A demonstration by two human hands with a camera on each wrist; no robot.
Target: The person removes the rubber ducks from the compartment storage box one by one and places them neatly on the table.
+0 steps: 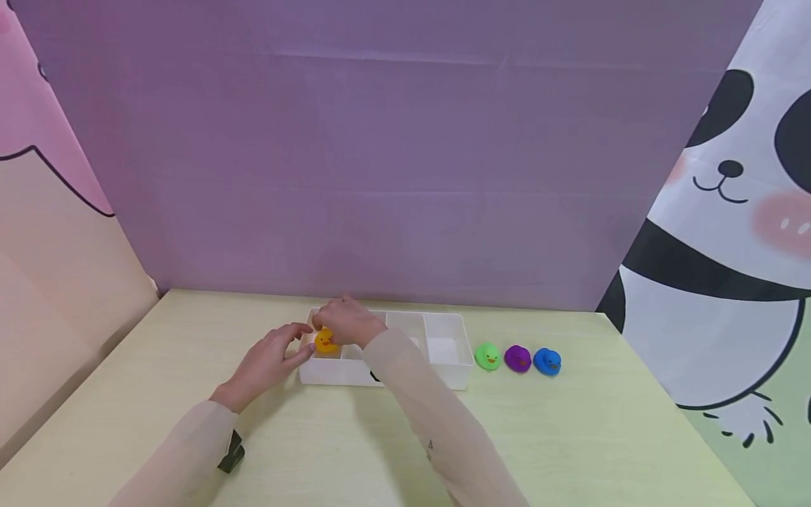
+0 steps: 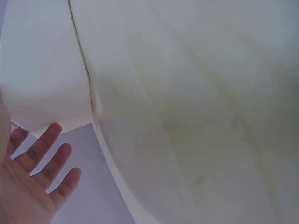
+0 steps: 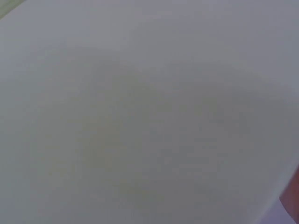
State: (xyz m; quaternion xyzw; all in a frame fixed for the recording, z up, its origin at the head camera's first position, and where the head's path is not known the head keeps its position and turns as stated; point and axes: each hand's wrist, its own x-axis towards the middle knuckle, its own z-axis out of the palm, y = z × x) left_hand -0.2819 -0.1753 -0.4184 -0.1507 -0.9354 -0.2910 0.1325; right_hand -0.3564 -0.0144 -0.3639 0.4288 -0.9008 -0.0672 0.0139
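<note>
The right hand (image 1: 347,322) is covering and gripping the yellow duck (image 1: 325,341) over the white tray (image 1: 451,374); the left hand (image 1: 269,358) is lying relaxed beside it, while the right wrist view is showing only blur.

The right hand (image 1: 347,321) covered part of the yellow duck (image 1: 325,341), so its grip couldn't be made out. Its wrist view was one pale blur. The left hand (image 2: 28,186) was cut off at the frame's corner, beside the tray (image 2: 42,70), itself blurred.
</note>
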